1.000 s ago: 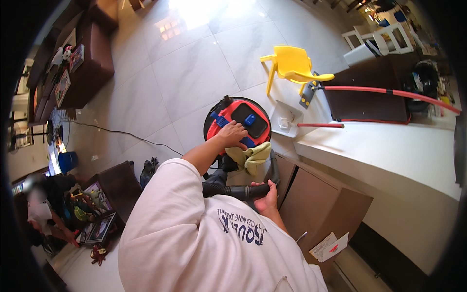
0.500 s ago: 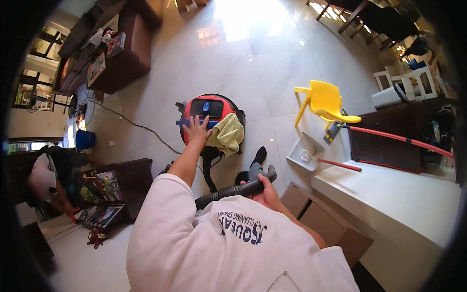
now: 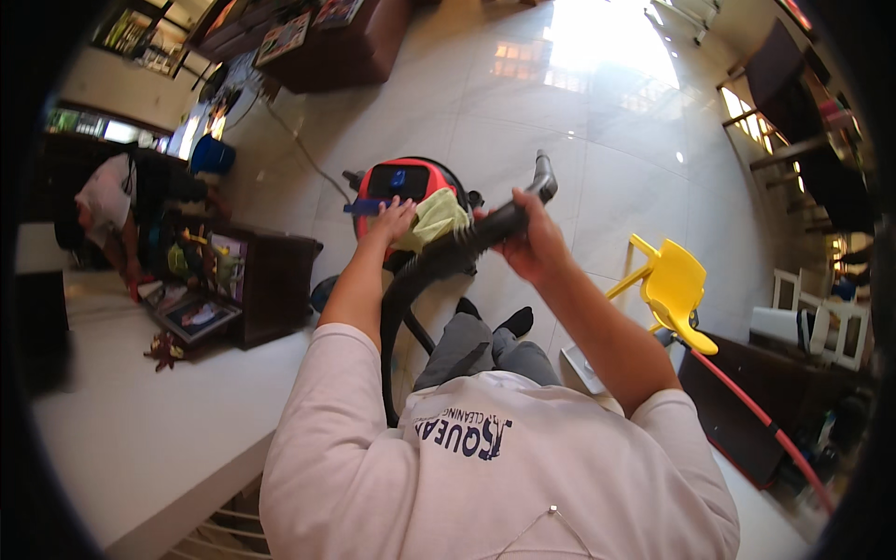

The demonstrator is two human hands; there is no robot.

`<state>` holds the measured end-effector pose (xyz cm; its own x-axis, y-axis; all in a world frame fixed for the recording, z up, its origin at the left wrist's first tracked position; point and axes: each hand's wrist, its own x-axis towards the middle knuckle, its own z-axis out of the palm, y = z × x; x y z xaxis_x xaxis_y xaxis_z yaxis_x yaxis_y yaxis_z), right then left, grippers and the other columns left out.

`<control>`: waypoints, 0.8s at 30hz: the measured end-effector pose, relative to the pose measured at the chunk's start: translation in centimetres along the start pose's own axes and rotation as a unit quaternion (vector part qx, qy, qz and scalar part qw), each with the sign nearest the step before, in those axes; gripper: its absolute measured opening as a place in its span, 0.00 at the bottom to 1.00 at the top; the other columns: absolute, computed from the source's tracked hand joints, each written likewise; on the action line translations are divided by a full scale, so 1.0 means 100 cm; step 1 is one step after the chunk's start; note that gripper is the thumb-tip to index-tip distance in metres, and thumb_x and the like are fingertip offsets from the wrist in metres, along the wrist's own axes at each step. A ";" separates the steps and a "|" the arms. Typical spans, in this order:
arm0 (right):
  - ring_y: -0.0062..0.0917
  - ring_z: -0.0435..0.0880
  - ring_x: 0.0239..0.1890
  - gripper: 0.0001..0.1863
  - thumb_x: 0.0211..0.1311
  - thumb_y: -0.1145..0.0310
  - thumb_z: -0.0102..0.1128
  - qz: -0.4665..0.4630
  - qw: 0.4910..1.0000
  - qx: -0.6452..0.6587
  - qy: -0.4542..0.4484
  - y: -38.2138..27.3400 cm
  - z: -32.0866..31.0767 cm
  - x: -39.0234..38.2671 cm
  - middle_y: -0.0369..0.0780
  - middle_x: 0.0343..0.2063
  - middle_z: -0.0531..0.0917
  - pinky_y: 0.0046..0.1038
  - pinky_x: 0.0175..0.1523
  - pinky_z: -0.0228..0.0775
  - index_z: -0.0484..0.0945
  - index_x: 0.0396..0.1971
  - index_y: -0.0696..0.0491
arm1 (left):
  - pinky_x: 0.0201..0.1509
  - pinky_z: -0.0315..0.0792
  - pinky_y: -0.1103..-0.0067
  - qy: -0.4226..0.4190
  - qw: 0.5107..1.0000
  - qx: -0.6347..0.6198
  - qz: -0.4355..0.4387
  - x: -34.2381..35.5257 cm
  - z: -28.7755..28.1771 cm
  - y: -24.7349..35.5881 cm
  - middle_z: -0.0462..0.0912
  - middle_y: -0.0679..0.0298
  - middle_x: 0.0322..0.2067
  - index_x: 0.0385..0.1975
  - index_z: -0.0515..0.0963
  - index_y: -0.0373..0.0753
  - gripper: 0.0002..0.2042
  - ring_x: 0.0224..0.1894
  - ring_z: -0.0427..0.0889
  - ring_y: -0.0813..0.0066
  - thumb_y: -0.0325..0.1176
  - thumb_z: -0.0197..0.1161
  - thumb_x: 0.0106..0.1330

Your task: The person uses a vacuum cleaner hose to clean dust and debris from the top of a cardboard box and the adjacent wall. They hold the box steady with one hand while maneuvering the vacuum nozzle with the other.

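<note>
A red and black canister vacuum cleaner stands on the floor in front of me. My left hand reaches to its top with fingers stretched out, by a blue bar and a yellow-green cloth draped over the near right side. My right hand is wrapped round the black vacuum hose near its grip end, whose bent grey tube points away from me. The hose curves back along my left arm and down past my body.
On the right stand a yellow child's chair and a dustpan, partly hidden by my arm, with a red pole nearby. A co-worker bends at the left by a dark cabinet with picture frames. A brown sofa stands far left.
My right hand has raised the hose from beside my waist and swung it forward, up near the vacuum cleaner. My left hand stays at the vacuum's top, and the view has turned.
</note>
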<state>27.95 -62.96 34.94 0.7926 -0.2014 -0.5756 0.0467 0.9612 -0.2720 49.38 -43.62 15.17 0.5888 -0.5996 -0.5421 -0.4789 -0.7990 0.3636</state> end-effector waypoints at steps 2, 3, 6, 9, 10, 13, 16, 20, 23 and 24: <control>0.45 0.77 0.42 0.18 0.59 0.63 0.52 0.022 1.000 -0.001 0.004 0.001 0.024 0.048 0.48 0.34 0.73 0.50 0.50 0.68 0.57 0.41 0.57 | 0.67 0.43 0.69 -0.089 0.958 -0.269 -0.037 -0.009 -0.024 -0.015 0.59 0.52 0.60 0.60 0.61 0.43 0.30 0.64 0.57 0.60 0.56 0.33 0.66; 0.47 0.76 0.43 0.20 0.59 0.64 0.51 0.036 0.999 -0.005 0.041 0.002 0.041 0.070 0.50 0.37 0.71 0.52 0.52 0.67 0.54 0.42 0.57 | 0.65 0.48 0.74 -0.093 0.897 -0.431 -0.035 -0.013 -0.027 -0.028 0.66 0.55 0.56 0.57 0.64 0.40 0.34 0.61 0.62 0.65 0.62 0.32 0.63; 0.49 0.75 0.42 0.24 0.59 0.64 0.49 0.027 0.997 -0.013 0.064 0.000 0.056 0.132 0.53 0.41 0.67 0.55 0.51 0.67 0.50 0.46 0.60 | 0.60 0.57 0.79 -0.077 0.808 -0.584 0.000 -0.063 -0.077 -0.007 0.76 0.60 0.47 0.53 0.69 0.37 0.39 0.54 0.70 0.72 0.68 0.31 0.60; 0.48 0.74 0.45 0.23 0.60 0.61 0.47 0.044 0.999 -0.018 0.023 0.013 0.067 0.194 0.53 0.43 0.68 0.52 0.54 0.66 0.51 0.47 0.59 | 0.53 0.62 0.80 0.112 0.817 -0.566 -0.022 -0.119 -0.074 -0.033 0.77 0.62 0.41 0.48 0.72 0.35 0.34 0.45 0.73 0.74 0.62 0.35 0.64; 0.47 0.74 0.45 0.24 0.61 0.60 0.46 0.043 0.999 -0.022 0.018 0.012 0.063 0.217 0.54 0.43 0.70 0.50 0.55 0.66 0.52 0.47 0.60 | 0.52 0.63 0.80 0.235 0.827 -0.511 -0.009 -0.133 -0.061 -0.035 0.77 0.62 0.40 0.47 0.72 0.34 0.33 0.44 0.74 0.74 0.61 0.35 0.65; 0.45 0.76 0.43 0.26 0.61 0.56 0.42 -0.023 0.998 -0.037 0.055 0.018 0.053 0.269 0.55 0.41 0.74 0.46 0.53 0.68 0.53 0.48 0.62 | 0.52 0.63 0.79 0.434 0.784 -0.430 -0.110 -0.178 -0.001 -0.070 0.77 0.60 0.39 0.43 0.72 0.31 0.26 0.46 0.74 0.72 0.52 0.42 0.67; 0.47 0.78 0.36 0.23 0.61 0.56 0.42 -0.023 0.996 -0.039 0.081 0.017 0.018 0.310 0.52 0.34 0.73 0.53 0.41 0.72 0.53 0.45 0.59 | 0.52 0.64 0.75 0.461 0.711 -0.483 -0.221 -0.231 0.071 -0.061 0.77 0.56 0.41 0.42 0.73 0.33 0.19 0.47 0.74 0.64 0.44 0.52 0.64; 0.47 0.78 0.37 0.24 0.61 0.56 0.43 -0.062 0.977 -0.117 0.166 0.065 0.038 0.304 0.49 0.29 0.74 0.51 0.39 0.73 0.55 0.45 0.61 | 0.49 0.67 0.75 0.515 0.703 -0.315 -0.376 -0.299 0.127 -0.007 0.77 0.55 0.41 0.40 0.74 0.35 0.16 0.45 0.75 0.63 0.42 0.56 0.62; 0.43 0.78 0.41 0.26 0.60 0.56 0.46 -0.049 0.980 -0.109 0.160 0.093 0.038 0.318 0.49 0.32 0.76 0.44 0.44 0.73 0.53 0.49 0.61 | 0.47 0.68 0.75 0.500 0.655 -0.371 -0.427 -0.324 0.180 0.013 0.78 0.56 0.38 0.38 0.75 0.36 0.15 0.42 0.77 0.64 0.42 0.56 0.62; 0.42 0.77 0.42 0.29 0.55 0.55 0.50 -0.063 0.895 -0.420 0.136 0.100 0.030 0.321 0.51 0.35 0.75 0.41 0.47 0.72 0.56 0.49 0.60 | 0.46 0.69 0.75 0.477 0.641 -0.399 -0.451 -0.331 0.195 0.025 0.79 0.56 0.36 0.37 0.75 0.37 0.14 0.41 0.77 0.65 0.42 0.56 0.62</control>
<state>55.69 -59.27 16.03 0.6308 -0.4457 -0.6352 -0.4392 0.4698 -0.7658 16.02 -24.89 19.23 0.7045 0.6702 -0.2337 0.5969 -0.3813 0.7059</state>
